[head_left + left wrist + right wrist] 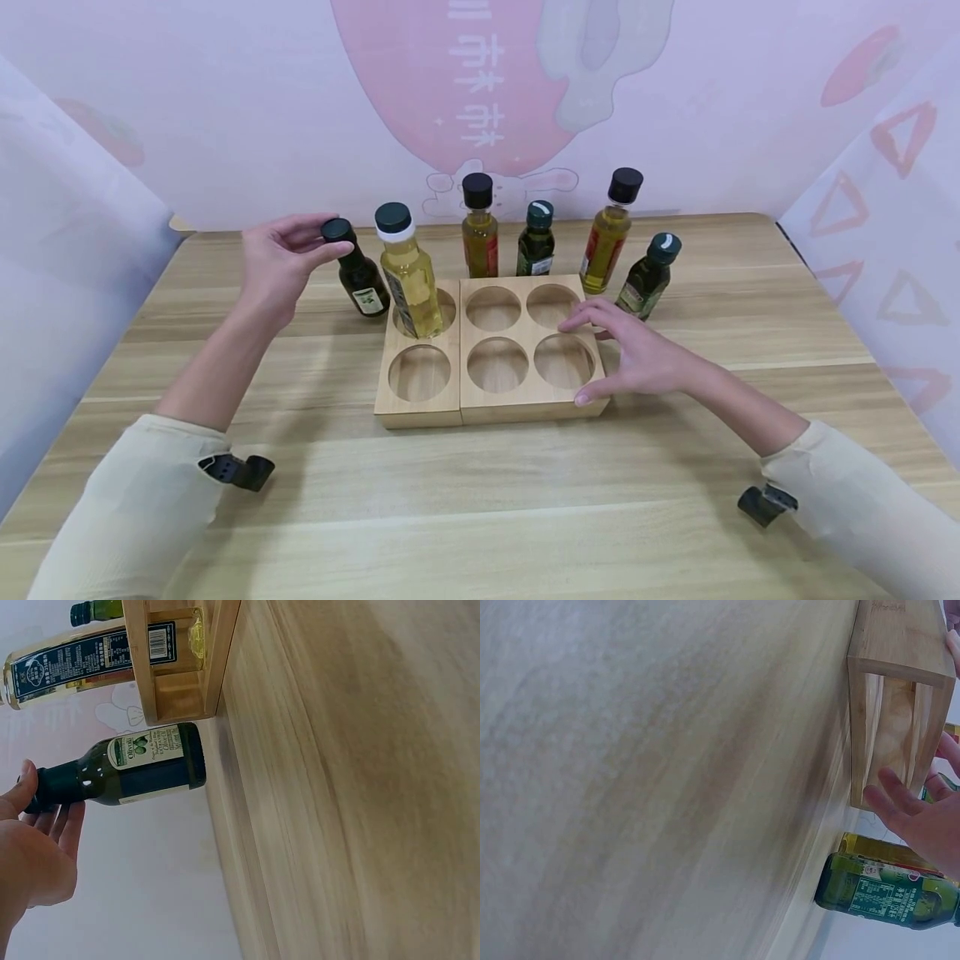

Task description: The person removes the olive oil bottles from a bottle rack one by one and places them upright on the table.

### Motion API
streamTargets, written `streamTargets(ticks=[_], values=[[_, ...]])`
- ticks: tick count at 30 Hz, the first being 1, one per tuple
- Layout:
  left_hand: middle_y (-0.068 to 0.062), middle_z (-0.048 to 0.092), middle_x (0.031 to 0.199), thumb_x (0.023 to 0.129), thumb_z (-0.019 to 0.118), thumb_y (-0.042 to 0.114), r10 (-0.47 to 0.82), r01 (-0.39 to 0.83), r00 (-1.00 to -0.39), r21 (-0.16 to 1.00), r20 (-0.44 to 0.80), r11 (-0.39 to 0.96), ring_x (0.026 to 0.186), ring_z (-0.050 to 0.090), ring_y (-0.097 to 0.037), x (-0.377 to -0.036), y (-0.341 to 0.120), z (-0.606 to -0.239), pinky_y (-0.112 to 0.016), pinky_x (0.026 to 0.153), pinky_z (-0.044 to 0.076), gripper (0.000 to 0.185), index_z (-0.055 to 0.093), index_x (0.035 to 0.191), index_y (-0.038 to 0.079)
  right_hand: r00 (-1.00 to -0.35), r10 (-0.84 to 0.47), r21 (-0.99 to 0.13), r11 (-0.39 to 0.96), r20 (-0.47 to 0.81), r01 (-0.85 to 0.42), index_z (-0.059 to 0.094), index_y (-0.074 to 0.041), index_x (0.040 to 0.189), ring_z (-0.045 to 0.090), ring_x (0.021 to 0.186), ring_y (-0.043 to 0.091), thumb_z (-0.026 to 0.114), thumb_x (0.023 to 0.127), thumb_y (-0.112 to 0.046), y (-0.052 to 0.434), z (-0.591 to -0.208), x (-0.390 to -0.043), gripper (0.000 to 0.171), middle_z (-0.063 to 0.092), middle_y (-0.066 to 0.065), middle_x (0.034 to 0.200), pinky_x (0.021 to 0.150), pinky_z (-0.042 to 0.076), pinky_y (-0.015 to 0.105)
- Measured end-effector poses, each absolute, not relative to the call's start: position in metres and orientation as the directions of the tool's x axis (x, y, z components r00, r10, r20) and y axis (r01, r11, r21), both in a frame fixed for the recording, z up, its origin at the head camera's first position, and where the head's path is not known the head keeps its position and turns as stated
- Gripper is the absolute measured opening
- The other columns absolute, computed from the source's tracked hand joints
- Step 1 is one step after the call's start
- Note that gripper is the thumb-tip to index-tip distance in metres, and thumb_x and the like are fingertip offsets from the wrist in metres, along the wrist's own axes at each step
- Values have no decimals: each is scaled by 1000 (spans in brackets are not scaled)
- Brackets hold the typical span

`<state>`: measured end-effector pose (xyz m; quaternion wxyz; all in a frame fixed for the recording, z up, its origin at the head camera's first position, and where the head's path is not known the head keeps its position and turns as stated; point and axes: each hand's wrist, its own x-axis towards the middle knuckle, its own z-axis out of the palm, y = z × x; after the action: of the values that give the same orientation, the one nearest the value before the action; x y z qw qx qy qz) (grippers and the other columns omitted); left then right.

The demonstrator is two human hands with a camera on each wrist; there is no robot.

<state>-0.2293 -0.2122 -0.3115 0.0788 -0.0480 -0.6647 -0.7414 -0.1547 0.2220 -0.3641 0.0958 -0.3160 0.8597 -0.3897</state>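
Observation:
My left hand (279, 262) pinches the dark cap of a small dark-green olive oil bottle (362, 282), left of the wooden rack. In the left wrist view, thumb and fingers close around the neck end of this bottle (146, 763), its cream label showing. Whether its base touches the table I cannot tell. A tall clear bottle of pale yellow oil (412, 283) stands in the back hole of the two-hole wooden rack (420, 417). My right hand (637, 350) touches the right end of the adjoining four-hole wooden rack (525, 411), fingers spread and holding nothing.
Behind the rack stand an amber oil bottle (480, 237) and a small dark bottle (536, 248). Another amber bottle (604, 246) and a green bottle (647, 283) stand at the back right, near my right hand. A printed curtain (262, 108) hangs behind the table.

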Motion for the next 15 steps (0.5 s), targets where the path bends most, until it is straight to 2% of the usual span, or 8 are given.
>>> streamTargets(ticks=[15], values=[[6, 79, 86, 78, 84, -12, -100, 151, -984, 988, 148, -27, 85, 75, -5, -244, -206, -314, -17, 80, 58, 33, 82, 100, 12, -781, -620, -729, 497, 81, -470, 59, -6, 136, 48, 131, 31, 98, 70, -28, 223, -364, -155, 79, 48, 12, 141, 106, 47, 61]])
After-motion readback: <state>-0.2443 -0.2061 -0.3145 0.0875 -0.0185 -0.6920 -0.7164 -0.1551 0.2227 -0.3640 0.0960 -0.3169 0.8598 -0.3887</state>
